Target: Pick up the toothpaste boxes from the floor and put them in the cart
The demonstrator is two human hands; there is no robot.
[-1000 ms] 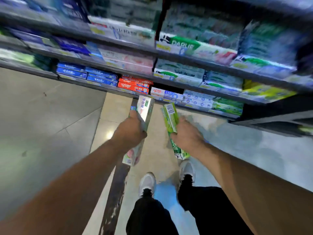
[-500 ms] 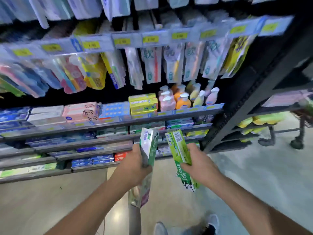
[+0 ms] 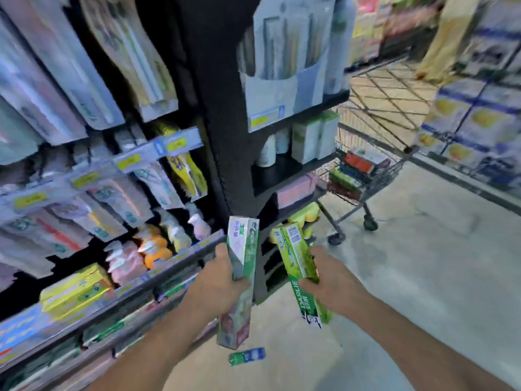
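Observation:
My left hand (image 3: 215, 287) grips a white and green toothpaste box (image 3: 242, 249), held upright. My right hand (image 3: 328, 282) grips a bright green Darlie toothpaste box (image 3: 296, 258), tilted slightly left. Both boxes are at chest height in front of me. A small green and blue toothpaste box (image 3: 247, 356) lies on the floor below my hands. The wire shopping cart (image 3: 375, 145) stands ahead to the right, past the shelf end, with several boxes in its basket.
Black shelving (image 3: 214, 108) with hanging toothbrush packs, bottles and boxes fills the left side and ends in a post just ahead of my hands. Stacked blue and yellow packs (image 3: 476, 117) line the far right. Pale tiled floor (image 3: 423, 263) lies between me and the cart.
The view has swung up and to the right, from the floor and my feet to the shelf end and the cart. Both hands still hold the same boxes.

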